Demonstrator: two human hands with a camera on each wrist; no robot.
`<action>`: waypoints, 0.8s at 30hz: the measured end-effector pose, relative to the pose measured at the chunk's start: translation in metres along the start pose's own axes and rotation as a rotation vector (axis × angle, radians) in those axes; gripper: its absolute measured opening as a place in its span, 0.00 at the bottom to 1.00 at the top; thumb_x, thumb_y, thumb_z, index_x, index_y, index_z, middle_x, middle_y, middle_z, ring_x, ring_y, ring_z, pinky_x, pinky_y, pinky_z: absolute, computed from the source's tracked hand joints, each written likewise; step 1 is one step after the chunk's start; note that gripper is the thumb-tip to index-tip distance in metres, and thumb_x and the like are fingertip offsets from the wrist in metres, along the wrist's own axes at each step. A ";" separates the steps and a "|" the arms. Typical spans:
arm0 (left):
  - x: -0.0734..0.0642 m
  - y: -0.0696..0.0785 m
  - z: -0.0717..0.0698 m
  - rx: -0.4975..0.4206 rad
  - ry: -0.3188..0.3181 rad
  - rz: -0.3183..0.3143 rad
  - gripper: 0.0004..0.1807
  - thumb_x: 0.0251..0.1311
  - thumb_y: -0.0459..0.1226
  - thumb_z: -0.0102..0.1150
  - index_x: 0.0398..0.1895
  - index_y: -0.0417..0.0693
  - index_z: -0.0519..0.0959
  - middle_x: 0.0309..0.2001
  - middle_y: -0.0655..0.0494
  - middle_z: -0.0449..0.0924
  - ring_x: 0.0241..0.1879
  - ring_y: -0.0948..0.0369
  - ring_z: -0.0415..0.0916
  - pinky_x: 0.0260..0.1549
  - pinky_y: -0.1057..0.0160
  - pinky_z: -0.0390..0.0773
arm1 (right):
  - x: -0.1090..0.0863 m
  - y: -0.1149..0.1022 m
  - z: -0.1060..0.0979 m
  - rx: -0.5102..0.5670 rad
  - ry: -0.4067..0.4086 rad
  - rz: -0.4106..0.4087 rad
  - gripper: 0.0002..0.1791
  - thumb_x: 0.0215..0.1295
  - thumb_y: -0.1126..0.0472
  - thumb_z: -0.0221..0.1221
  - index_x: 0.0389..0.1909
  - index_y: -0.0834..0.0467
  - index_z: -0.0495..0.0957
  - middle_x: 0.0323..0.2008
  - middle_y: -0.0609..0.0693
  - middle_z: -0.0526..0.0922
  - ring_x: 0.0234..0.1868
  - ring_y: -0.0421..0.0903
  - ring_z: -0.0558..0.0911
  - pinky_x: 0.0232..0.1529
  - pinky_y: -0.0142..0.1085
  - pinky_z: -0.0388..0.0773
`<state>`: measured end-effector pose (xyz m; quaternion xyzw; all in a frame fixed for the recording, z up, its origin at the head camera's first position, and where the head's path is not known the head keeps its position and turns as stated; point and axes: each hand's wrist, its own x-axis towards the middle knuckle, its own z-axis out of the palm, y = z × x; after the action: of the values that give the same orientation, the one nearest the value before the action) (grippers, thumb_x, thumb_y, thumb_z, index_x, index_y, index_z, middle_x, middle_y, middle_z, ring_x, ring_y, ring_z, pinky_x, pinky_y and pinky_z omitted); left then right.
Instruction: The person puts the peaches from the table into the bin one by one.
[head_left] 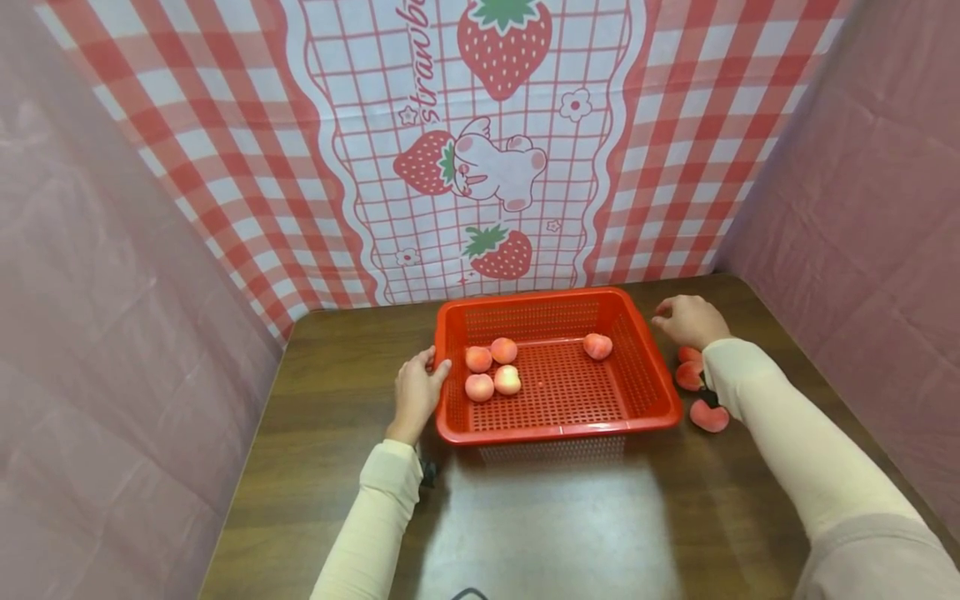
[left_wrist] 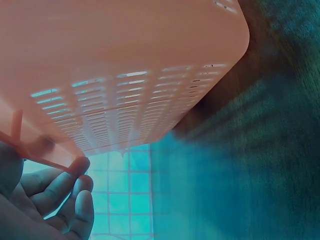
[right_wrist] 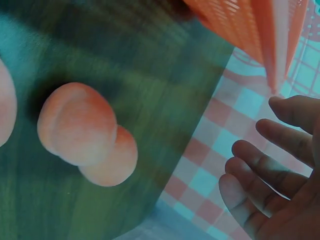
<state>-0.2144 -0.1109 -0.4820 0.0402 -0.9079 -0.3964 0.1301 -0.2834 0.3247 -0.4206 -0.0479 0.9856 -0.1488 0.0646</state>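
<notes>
A red plastic basket (head_left: 558, 430) with slotted walls stands on the wooden table, several peaches (head_left: 504, 351) grouped at its left end and a single peach (head_left: 597, 347) toward the right. My left hand (head_left: 417, 392) grips the basket's left rim, thumb on the inside and fingers under the lip, as the left wrist view shows. Beyond the right rim, my right hand (head_left: 692, 322) is held with loosely bent fingers and nothing between them. Below it, peaches lie on the table: a peach (right_wrist: 77, 124) overlaps another peach (right_wrist: 112, 159), and a third peach (head_left: 708, 416) is nearer me.
The brown table (head_left: 337, 475) runs up to a checked cloth (head_left: 247, 150) with strawberry prints at the back. Pink curtains (head_left: 97, 350) hang along both sides. A dark cable (head_left: 469, 593) shows at the front edge.
</notes>
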 end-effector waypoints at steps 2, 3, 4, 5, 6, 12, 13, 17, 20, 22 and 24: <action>0.001 0.000 0.000 -0.005 -0.003 -0.008 0.23 0.60 0.42 0.64 0.57 0.39 0.79 0.48 0.44 0.86 0.47 0.47 0.82 0.50 0.48 0.77 | 0.000 0.004 0.000 -0.003 0.007 0.003 0.22 0.68 0.52 0.55 0.53 0.65 0.78 0.52 0.69 0.80 0.52 0.68 0.78 0.50 0.62 0.73; 0.002 0.000 0.000 -0.009 -0.004 -0.011 0.23 0.60 0.42 0.64 0.57 0.39 0.79 0.48 0.44 0.86 0.47 0.47 0.82 0.50 0.48 0.77 | -0.001 0.005 0.000 -0.003 0.011 0.002 0.22 0.68 0.52 0.55 0.53 0.65 0.78 0.52 0.69 0.80 0.51 0.69 0.78 0.50 0.62 0.73; 0.002 0.000 0.000 -0.009 -0.005 -0.012 0.24 0.60 0.42 0.64 0.57 0.40 0.79 0.48 0.44 0.86 0.47 0.48 0.82 0.50 0.49 0.76 | -0.001 0.007 0.000 -0.004 0.015 0.001 0.22 0.68 0.52 0.55 0.53 0.66 0.78 0.52 0.69 0.80 0.51 0.69 0.78 0.50 0.62 0.73; 0.003 0.000 0.000 -0.008 -0.006 -0.012 0.24 0.60 0.42 0.64 0.57 0.40 0.79 0.48 0.44 0.86 0.47 0.48 0.82 0.51 0.49 0.76 | -0.001 0.009 0.000 -0.004 0.020 0.001 0.23 0.68 0.52 0.55 0.53 0.66 0.78 0.51 0.69 0.80 0.50 0.69 0.78 0.49 0.62 0.73; 0.003 0.000 0.000 -0.007 -0.007 -0.011 0.24 0.61 0.42 0.64 0.57 0.40 0.79 0.48 0.45 0.86 0.48 0.48 0.82 0.51 0.49 0.76 | -0.002 0.011 0.000 -0.007 0.027 0.001 0.23 0.68 0.52 0.55 0.52 0.66 0.78 0.51 0.69 0.80 0.50 0.69 0.78 0.49 0.62 0.73; 0.004 -0.001 0.000 -0.003 -0.007 -0.004 0.24 0.60 0.42 0.64 0.57 0.40 0.79 0.47 0.45 0.86 0.47 0.49 0.83 0.50 0.49 0.76 | -0.004 0.020 0.002 -0.020 0.053 0.018 0.22 0.68 0.53 0.54 0.52 0.67 0.77 0.49 0.70 0.81 0.48 0.70 0.79 0.47 0.62 0.74; 0.004 -0.001 0.000 -0.003 -0.005 -0.003 0.23 0.60 0.42 0.64 0.57 0.39 0.79 0.47 0.45 0.86 0.47 0.49 0.83 0.50 0.49 0.77 | -0.004 0.022 0.002 -0.023 0.053 0.022 0.22 0.68 0.54 0.54 0.52 0.68 0.77 0.49 0.70 0.81 0.47 0.70 0.79 0.47 0.62 0.74; 0.004 -0.002 0.001 -0.006 -0.003 -0.005 0.23 0.60 0.42 0.64 0.57 0.39 0.79 0.46 0.45 0.86 0.46 0.49 0.83 0.49 0.49 0.77 | -0.006 0.030 0.007 -0.035 0.061 0.029 0.22 0.67 0.55 0.54 0.51 0.69 0.77 0.49 0.71 0.80 0.48 0.70 0.78 0.49 0.63 0.73; 0.003 -0.001 0.000 -0.008 -0.003 -0.010 0.24 0.60 0.42 0.65 0.57 0.40 0.79 0.46 0.45 0.87 0.46 0.49 0.83 0.50 0.49 0.77 | -0.007 0.038 0.014 -0.037 0.080 0.040 0.22 0.66 0.55 0.55 0.51 0.69 0.76 0.49 0.71 0.80 0.49 0.70 0.77 0.50 0.63 0.72; 0.002 -0.001 0.000 -0.004 -0.003 -0.009 0.24 0.60 0.42 0.65 0.56 0.39 0.80 0.46 0.45 0.87 0.46 0.49 0.83 0.49 0.49 0.77 | -0.010 0.043 0.019 -0.042 0.089 0.049 0.23 0.66 0.55 0.55 0.52 0.70 0.76 0.50 0.72 0.79 0.50 0.71 0.77 0.51 0.63 0.72; 0.001 0.000 0.000 -0.007 -0.006 -0.009 0.24 0.59 0.42 0.65 0.56 0.39 0.80 0.46 0.45 0.87 0.46 0.49 0.83 0.49 0.49 0.76 | -0.012 0.049 0.024 -0.054 0.089 0.064 0.25 0.66 0.55 0.55 0.53 0.71 0.75 0.50 0.74 0.78 0.50 0.71 0.76 0.52 0.63 0.72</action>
<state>-0.2150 -0.1112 -0.4815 0.0427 -0.9068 -0.4001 0.1257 -0.2715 0.3656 -0.4569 -0.0113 0.9922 -0.1221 0.0242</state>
